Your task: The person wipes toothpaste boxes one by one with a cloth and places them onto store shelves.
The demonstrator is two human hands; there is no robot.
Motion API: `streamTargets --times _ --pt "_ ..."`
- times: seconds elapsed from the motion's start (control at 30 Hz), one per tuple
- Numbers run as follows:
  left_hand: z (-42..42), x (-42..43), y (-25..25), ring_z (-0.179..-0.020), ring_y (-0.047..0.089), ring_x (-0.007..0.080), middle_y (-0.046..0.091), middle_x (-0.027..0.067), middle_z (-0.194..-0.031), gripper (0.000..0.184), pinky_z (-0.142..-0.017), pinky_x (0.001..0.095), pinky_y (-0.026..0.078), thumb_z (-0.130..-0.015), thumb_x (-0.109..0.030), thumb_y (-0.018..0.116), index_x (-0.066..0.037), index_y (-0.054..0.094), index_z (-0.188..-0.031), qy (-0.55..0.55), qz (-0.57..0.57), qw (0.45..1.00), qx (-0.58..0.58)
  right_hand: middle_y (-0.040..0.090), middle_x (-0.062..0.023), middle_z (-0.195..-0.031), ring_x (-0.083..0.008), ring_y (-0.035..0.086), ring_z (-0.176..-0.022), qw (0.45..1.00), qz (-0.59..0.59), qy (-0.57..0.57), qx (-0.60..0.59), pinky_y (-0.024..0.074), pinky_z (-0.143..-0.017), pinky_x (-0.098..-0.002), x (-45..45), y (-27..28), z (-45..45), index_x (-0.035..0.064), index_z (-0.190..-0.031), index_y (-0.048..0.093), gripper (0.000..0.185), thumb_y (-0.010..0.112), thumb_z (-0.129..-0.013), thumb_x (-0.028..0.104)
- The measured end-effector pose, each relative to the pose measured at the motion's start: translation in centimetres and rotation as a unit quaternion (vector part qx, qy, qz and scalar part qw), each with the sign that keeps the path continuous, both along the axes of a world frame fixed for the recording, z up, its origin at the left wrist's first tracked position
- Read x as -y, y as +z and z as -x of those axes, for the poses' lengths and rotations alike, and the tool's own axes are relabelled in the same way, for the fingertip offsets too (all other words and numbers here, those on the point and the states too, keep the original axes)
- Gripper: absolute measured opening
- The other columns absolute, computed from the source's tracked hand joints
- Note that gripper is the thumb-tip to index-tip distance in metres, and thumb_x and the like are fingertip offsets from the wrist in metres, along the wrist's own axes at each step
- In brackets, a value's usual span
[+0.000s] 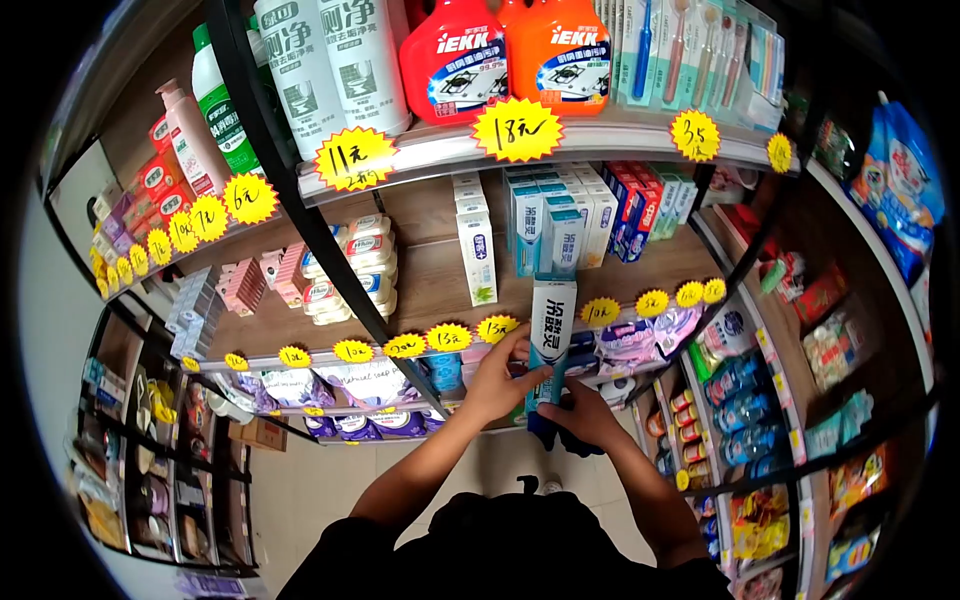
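From where I stand, a white-and-teal box [549, 325] is being held at the near edge of the shelf [428, 290], below similar boxes [528, 232], the left hand [492, 384] pinching its side, the right hand's [590, 413] fingers gripping its lower end

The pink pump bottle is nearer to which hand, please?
Left: the left hand is below and right of the pink pump bottle; the right hand is lower and farther right.
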State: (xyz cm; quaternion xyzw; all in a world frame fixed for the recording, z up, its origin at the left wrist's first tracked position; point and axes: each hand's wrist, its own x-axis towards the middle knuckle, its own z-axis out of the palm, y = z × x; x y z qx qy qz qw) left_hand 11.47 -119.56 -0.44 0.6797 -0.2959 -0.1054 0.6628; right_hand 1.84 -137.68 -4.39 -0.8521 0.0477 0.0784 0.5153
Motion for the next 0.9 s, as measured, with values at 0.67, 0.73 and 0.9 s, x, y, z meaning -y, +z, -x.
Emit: streamTargets --times 0.67,0.73,0.9 --pt "-13.1 9.3 -0.6 -0.117 0.067 0.0224 0.07 0.0157 -0.124 0.059 -0.098 0.0316 0.051 -0.081 0.011 0.072 -0.002 0.052 -0.135 0.297 0.009 0.954 0.047 0.06 -0.0143 -0.126 -0.0148 0.064 -0.098 0.979 -0.18 0.094 0.031 0.0509 -0.088 -0.0329 9.1 -2.7 -1.3 0.0077 -0.152 0.037 0.069 0.072 -0.094 0.022" --pt "-14.1 9.6 -1.5 -0.118 0.067 0.0242 0.07 0.0164 -0.125 0.059 -0.098 0.0316 0.051 -0.082 0.008 0.073 -0.003 0.052 -0.136 0.325 -0.033 0.943 0.058 0.064 -0.0134 -0.119 -0.0156 0.065 -0.096 0.973 -0.207 0.097 0.011 0.0512 -0.089 -0.0341 9.0 -3.2 -1.5 0.0088 -0.152 0.037 0.071 0.074 -0.093 0.024" --pt "-14.5 10.0 -2.5 -0.115 0.068 0.0275 0.069 0.0165 -0.125 0.061 -0.091 0.0362 0.053 -0.082 0.003 0.075 -0.005 0.053 -0.138 0.338 -0.08 0.936 0.057 0.07 -0.0098 -0.095 -0.015 0.066 -0.093 0.982 -0.134 0.118 0.058 0.0512 -0.083 -0.0321 8.3 -4.1 -1.9 0.0091 -0.153 0.036 0.077 0.076 -0.091 0.031"
